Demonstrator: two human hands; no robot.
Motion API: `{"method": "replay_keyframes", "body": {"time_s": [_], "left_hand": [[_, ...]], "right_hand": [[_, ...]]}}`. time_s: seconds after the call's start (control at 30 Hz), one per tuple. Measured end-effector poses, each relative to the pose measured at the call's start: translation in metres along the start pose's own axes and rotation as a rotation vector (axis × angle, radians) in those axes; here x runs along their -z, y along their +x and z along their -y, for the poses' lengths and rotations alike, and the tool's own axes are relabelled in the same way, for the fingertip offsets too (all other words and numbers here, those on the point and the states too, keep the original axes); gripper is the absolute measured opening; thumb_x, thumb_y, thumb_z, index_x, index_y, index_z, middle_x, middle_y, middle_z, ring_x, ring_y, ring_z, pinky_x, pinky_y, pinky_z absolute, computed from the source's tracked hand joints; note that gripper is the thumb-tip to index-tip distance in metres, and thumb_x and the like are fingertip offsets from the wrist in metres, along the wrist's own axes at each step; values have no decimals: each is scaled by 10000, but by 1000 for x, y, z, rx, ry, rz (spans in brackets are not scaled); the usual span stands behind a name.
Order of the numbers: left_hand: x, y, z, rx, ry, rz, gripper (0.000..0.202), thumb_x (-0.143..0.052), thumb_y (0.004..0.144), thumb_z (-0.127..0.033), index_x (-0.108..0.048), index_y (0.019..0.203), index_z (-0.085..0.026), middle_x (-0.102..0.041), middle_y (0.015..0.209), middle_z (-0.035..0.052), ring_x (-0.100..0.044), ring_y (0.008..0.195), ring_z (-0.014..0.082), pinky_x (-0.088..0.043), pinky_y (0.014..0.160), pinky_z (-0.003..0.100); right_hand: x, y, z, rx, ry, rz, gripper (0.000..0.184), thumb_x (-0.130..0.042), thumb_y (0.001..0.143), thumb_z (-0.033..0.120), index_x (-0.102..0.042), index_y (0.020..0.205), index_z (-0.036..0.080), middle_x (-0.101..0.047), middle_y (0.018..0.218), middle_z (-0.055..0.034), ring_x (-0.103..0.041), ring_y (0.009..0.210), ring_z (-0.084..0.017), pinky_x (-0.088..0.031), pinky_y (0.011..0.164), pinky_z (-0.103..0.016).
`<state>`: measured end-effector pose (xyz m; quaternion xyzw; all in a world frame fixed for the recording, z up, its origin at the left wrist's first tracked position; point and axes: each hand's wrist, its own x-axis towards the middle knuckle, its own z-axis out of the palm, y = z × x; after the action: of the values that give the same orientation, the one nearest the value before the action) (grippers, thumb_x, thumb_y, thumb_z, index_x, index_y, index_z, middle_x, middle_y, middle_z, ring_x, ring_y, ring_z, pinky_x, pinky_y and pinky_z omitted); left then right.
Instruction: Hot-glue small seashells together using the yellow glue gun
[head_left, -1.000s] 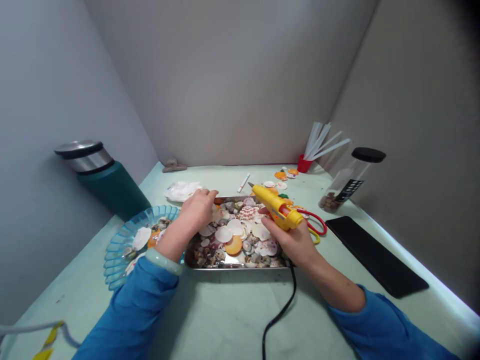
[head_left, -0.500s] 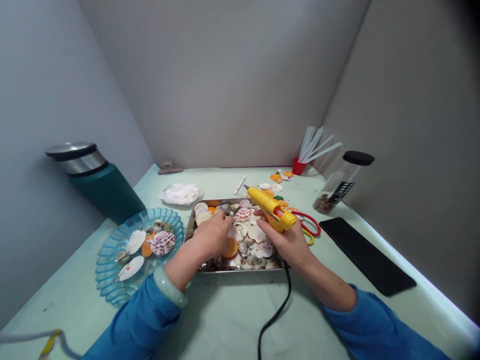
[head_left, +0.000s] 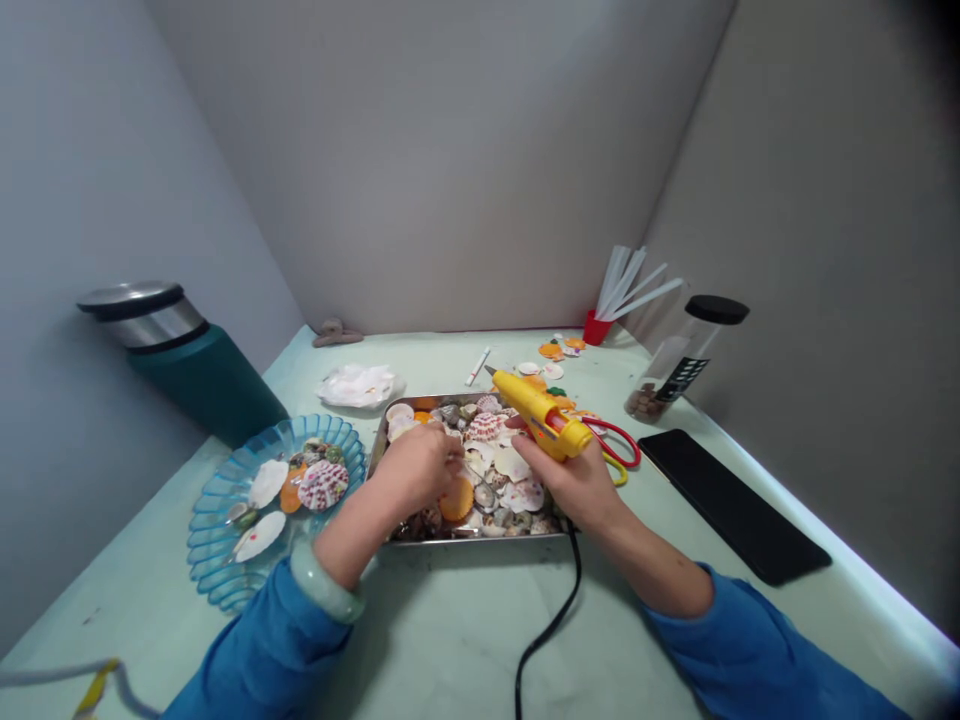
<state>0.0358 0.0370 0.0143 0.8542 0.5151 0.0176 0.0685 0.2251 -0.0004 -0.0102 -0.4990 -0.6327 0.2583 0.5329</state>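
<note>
My right hand [head_left: 576, 482] grips a yellow glue gun [head_left: 537, 411] above the right side of a metal tray [head_left: 480, 536] filled with seashells [head_left: 495, 452]. Its nozzle points away to the upper left. A black cord [head_left: 546, 630] runs from it toward me. My left hand [head_left: 414, 470] rests in the tray among the shells, fingers curled down on them beside an orange shell [head_left: 457, 500]; what they hold is hidden.
A blue glass plate [head_left: 217, 540] with a few shells sits left of the tray. A teal flask [head_left: 187, 365] stands far left. Red-handled scissors [head_left: 619, 445], a black phone [head_left: 731, 505], a black-lidded jar [head_left: 679, 370], a red cup of sticks [head_left: 607, 318] and white tissue [head_left: 358, 384] lie around.
My left hand moved from the tray's far left corner back toward me, into the middle of the shells. The right hand and glue gun barely shifted.
</note>
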Motion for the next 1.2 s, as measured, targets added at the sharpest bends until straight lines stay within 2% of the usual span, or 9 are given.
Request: {"method": "replay_keyframes", "body": {"time_s": [0.17, 0.3, 0.37, 0.47, 0.6, 0.73, 0.93, 1.07, 1.2], "left_hand": [[10, 6, 2, 65, -64, -70, 242, -511, 779, -266, -741, 807, -196, -722, 825, 74, -640, 783, 214, -454, 741, 302], [17, 15, 5, 112, -123, -129, 387, -361, 890, -347, -653, 1110, -219, -728, 915, 50, -649, 776, 182, -465, 702, 282], [18, 17, 6, 108, -138, -119, 408, -330, 908, -367, -595, 1190, -240, -725, 949, 32, -652, 767, 162, -470, 690, 265], [14, 17, 9, 103, -112, -70, 329, -407, 871, -326, -669, 1043, -228, -729, 859, 33, -650, 740, 168, -469, 678, 264], [2, 11, 9, 135, -7, -16, 198, -537, 728, -191, -708, 828, -187, -709, 817, 88, -645, 786, 237, -463, 674, 315], [-8, 4, 3, 156, 83, -10, 237, -540, 687, -138, -686, 870, -173, -674, 959, 128, -631, 881, 271, -464, 694, 334], [-15, -1, -1, 205, 99, -23, 248, -515, 701, -132, -677, 889, -124, -676, 917, 184, -639, 848, 322, -466, 693, 390], [-14, -3, 4, 236, 23, -72, 234, -493, 739, -146, -681, 877, -150, -689, 879, 168, -636, 860, 307, -453, 719, 382], [-6, -6, 13, 240, -142, -134, 259, -490, 772, -180, -681, 947, -195, -711, 892, 106, -635, 865, 255, -441, 752, 339]], "right_hand": [[0, 0, 1, -2, 7, -6, 183, -613, 781, 259, -689, 907, 151, -720, 911, -73, -652, 893, -274, -525, 734, -340], [0, 0, 0, 6, 21, -9, 185, -610, 791, 258, -684, 929, 161, -720, 925, -69, -659, 872, -254, -517, 776, -351], [0, 0, 0, 8, 26, -7, 192, -606, 798, 257, -679, 950, 164, -718, 937, -69, -657, 878, -250, -513, 782, -349], [1, 0, 0, 8, 25, 7, 201, -604, 801, 255, -681, 961, 162, -719, 893, -66, -660, 826, -244, -519, 725, -335], [1, 0, 1, -3, 11, 11, 205, -609, 795, 264, -685, 952, 159, -711, 785, -53, -645, 674, -219, -513, 633, -326], [1, 0, 1, -7, 13, 13, 205, -609, 796, 272, -687, 943, 152, -704, 764, -46, -637, 665, -210, -506, 644, -323], [0, 0, 0, -8, 32, 10, 209, -611, 795, 273, -685, 941, 143, -707, 864, -74, -643, 748, -228, -505, 676, -333], [0, 0, 0, 0, 55, 13, 183, -611, 795, 260, -678, 937, 166, -704, 902, -67, -643, 811, -233, -501, 749, -357], [0, 0, 1, -5, 63, 32, 172, -618, 792, 255, -675, 928, 168, -697, 832, -58, -638, 751, -222, -501, 716, -361]]}}
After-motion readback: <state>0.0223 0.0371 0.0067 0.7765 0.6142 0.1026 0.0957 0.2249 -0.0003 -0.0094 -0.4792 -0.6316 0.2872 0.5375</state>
